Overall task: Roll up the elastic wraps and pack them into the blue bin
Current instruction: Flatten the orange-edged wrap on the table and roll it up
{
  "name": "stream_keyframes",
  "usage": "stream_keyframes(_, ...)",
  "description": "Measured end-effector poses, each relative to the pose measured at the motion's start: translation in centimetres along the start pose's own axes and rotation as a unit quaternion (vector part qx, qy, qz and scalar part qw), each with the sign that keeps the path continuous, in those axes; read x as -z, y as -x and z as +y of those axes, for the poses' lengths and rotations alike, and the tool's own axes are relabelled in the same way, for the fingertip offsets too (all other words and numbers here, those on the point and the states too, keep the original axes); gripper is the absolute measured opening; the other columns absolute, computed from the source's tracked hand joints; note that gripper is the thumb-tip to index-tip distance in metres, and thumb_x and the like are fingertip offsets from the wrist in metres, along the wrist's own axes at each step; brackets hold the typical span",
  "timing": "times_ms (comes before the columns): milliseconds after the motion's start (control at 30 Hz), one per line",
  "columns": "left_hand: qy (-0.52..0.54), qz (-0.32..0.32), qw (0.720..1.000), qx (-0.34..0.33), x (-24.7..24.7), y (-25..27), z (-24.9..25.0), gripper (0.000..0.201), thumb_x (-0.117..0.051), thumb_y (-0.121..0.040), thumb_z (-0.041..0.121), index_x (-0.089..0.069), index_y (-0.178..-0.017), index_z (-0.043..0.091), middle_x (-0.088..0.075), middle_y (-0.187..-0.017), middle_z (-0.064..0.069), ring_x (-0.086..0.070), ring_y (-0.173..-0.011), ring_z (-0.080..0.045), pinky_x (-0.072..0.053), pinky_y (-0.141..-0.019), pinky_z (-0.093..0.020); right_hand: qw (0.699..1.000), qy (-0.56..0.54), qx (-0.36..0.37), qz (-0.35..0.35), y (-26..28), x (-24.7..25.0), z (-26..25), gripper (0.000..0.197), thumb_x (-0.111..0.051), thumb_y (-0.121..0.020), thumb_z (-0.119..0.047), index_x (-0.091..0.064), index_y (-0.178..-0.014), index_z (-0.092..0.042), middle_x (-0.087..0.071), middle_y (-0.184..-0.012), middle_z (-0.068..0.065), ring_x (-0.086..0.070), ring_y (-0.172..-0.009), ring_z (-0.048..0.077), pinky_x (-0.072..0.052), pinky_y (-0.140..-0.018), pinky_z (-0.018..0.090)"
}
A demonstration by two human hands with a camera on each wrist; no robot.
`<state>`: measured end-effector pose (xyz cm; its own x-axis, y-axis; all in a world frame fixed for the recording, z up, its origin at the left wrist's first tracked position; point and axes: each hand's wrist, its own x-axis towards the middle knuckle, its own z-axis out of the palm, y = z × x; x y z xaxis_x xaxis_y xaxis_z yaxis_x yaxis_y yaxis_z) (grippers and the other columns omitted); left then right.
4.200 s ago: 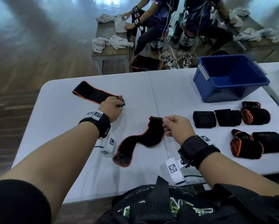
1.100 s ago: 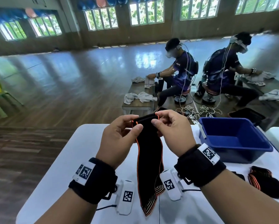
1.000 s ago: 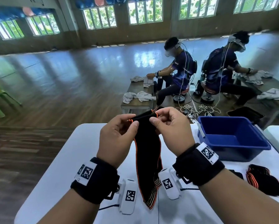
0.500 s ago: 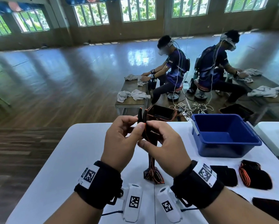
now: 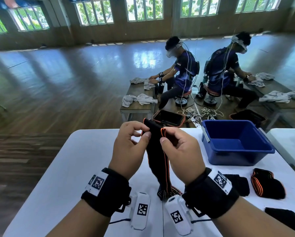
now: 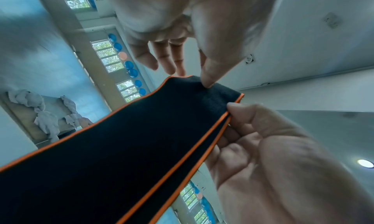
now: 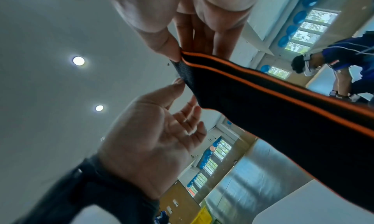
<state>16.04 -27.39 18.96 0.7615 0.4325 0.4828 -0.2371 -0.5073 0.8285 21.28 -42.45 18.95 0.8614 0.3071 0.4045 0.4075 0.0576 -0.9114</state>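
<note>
The table (image 5: 85, 161) carries the bin (image 5: 235, 144), which stands at its far right; take the bin as the landmark. Nothing shows inside the bin in the head view. Just nearer than the bin, on its near side, lie finished rolls (image 5: 267, 186), black with orange edges, so packing has not begun and at least one wrap is not yet rolled.

That wrap (image 5: 157, 161) hangs left of the bin, held up in the air over the table. Its long axis runs nearly straight down from the hands, and its lower end (image 5: 168, 192) rests bunched on the table between the two wrists. The top end is at the fingertips, so the length to be taken up lies below and toward the person.

The left hand (image 5: 128, 149) pinches the top left corner between thumb and forefinger, the other fingers loosely spread. The right hand (image 5: 179, 149), the one nearer the bin, pinches the top right corner, where the orange edge (image 5: 163, 131) looks doubled over. The two hands sit level, a wrap's width apart, equally close to the top edge.

My judgement: the roll is only just being started, and the next move is to turn that top edge over and wind downward along the hanging length, both hands working evenly so the edges stay aligned.
</note>
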Motion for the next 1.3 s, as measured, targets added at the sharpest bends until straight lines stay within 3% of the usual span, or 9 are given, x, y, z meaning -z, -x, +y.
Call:
stream_keyframes(67, 0.03, -0.008, 0.999, 0.016, -0.1, 0.2, -0.3, 0.011, -0.067, -0.089, 0.024, -0.06, -0.096, 0.028, -0.067, -0.106, 0.012, -0.063, -0.096, -0.01, -0.05, -0.076, -0.03, 1.0, -0.007, -0.009, 0.001, -0.1, 0.1, 0.0, 0.023, -0.063, -0.09, -0.004, -0.074, -0.098, -0.022, -0.074, -0.088, -0.009, -0.07, -0.083, 0.009, -0.056, -0.078, 0.026)
stream_keyframes(200, 0.154, -0.029, 0.987, 0.048, -0.3, 0.4, 0.2, 0.016, -0.062, -0.095, 0.008, -0.05, -0.098, 0.017, -0.061, -0.086, 0.014, -0.058, -0.076, -0.003, -0.047, -0.068, -0.017, 0.999, -0.028, -0.032, -0.008, -0.6, -0.1, -0.4, 0.022, -0.056, -0.094, -0.005, -0.073, -0.102, -0.015, -0.076, -0.09, -0.001, -0.071, -0.087, 0.016, -0.059, -0.081, 0.036)
stream_keyframes(400, 0.159, -0.021, 0.986, 0.052, -0.6, -0.4, 0.0, 0.021, -0.057, -0.091, 0.022, -0.049, -0.109, 0.027, -0.06, -0.107, -0.003, -0.061, -0.095, -0.011, -0.051, -0.081, -0.028, 0.995, -0.018, -0.05, -0.081, -1.4, -0.9, -1.0, 0.026, -0.044, -0.103, -0.022, -0.067, -0.112, -0.024, -0.074, -0.102, -0.001, -0.07, -0.099, 0.018, -0.055, -0.089, 0.05)
stream_keyframes(567, 0.201, -0.038, 0.976, 0.068, -1.0, -0.5, -0.1, 0.028, -0.056, -0.09, 0.02, -0.047, -0.115, 0.027, -0.061, -0.116, -0.009, -0.064, -0.1, -0.012, -0.054, -0.08, -0.026, 0.998, -0.004, -0.049, -0.036, -1.1, -1.5, 0.0, 0.046, -0.049, -0.093, -0.028, -0.044, -0.139, -0.032, -0.062, -0.123, -0.005, -0.061, -0.115, 0.013, -0.05, -0.1, 0.047)
stream_keyframes(733, 0.186, -0.069, 0.978, 0.07, -0.9, -0.6, -0.6, 0.031, -0.056, -0.09, 0.019, -0.047, -0.118, 0.027, -0.06, -0.116, -0.003, -0.063, -0.1, -0.008, -0.054, -0.079, -0.023, 0.999, 0.011, -0.033, -0.018, -1.4, -0.6, 0.5, 0.039, -0.058, -0.091, -0.021, -0.053, -0.127, -0.035, -0.069, -0.108, -0.007, -0.069, -0.098, 0.015, -0.058, -0.087, 0.045)
stream_keyframes(833, 0.138, -0.098, 0.979, 0.116, -1.3, -2.2, -3.1, 0.027, -0.056, -0.093, 0.014, -0.053, -0.115, 0.029, -0.063, -0.113, 0.0, -0.064, -0.1, -0.013, -0.054, -0.082, -0.026, 0.994, 0.067, -0.077, -0.03, -3.3, -0.5, 2.4, 0.036, -0.064, -0.09, -0.009, -0.058, -0.118, -0.032, -0.071, -0.097, -0.004, -0.07, -0.087, 0.013, -0.059, -0.084, 0.044)
stream_keyframes(1000, -0.013, -0.102, 0.989, 0.109, -2.4, -7.4, -6.9, 0.025, -0.063, -0.091, 0.0, -0.057, -0.094, 0.024, -0.063, -0.083, 0.002, -0.057, -0.071, -0.009, -0.046, -0.072, -0.026, 0.973, 0.188, -0.121, -0.059, -9.2, -0.7, 6.1, 0.037, -0.07, -0.082, -0.005, -0.06, -0.107, -0.03, -0.071, -0.089, 0.0, -0.067, -0.08, 0.017, -0.056, -0.088, 0.046)
stream_keyframes(1167, -0.032, -0.055, 0.996, 0.067, -1.6, -13.6, -4.7, 0.04, -0.072, -0.086, 0.006, -0.054, -0.11, 0.032, -0.067, -0.078, 0.004, -0.065, -0.07, -0.007, -0.056, -0.07, -0.023, 0.967, 0.244, -0.064, -0.044, -15.0, -1.0, 3.5, 0.031, -0.072, -0.081, -0.015, -0.062, -0.104, -0.033, -0.07, -0.09, -0.007, -0.067, -0.085, 0.012, -0.055, -0.085, 0.035)
stream_keyframes(1300, -0.033, -0.031, 0.999, -0.006, -0.3, -15.1, -2.6, 0.035, -0.075, -0.078, 0.012, -0.064, -0.092, 0.042, -0.071, -0.082, 0.014, -0.07, -0.074, -0.01, -0.059, -0.076, -0.031, 0.969, 0.245, 0.015, -0.023, -16.5, -0.1, 0.7, 0.029, -0.073, -0.076, -0.012, -0.063, -0.095, -0.031, -0.069, -0.089, -0.009, -0.066, -0.083, 0.012, -0.054, -0.08, 0.032)
